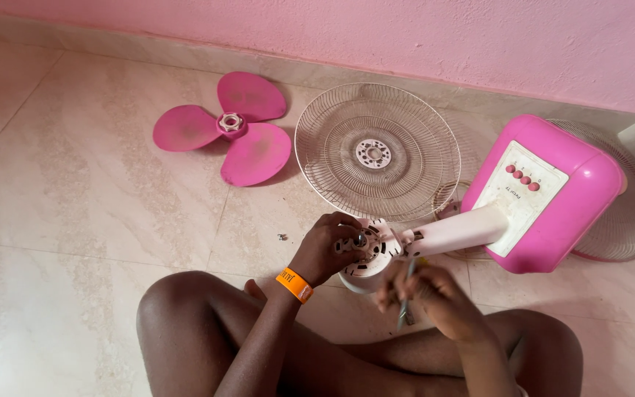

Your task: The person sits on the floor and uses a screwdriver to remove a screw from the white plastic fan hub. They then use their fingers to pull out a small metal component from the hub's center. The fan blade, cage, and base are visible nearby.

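Fan motor housing under left hand, touching

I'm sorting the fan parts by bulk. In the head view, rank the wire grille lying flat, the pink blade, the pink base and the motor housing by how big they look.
1. Wire grille, widest.
2. Pink base and pink blade: look alike, so unranked.
3. Motor housing, smallest, partly covered by the left hand though nearest the camera.
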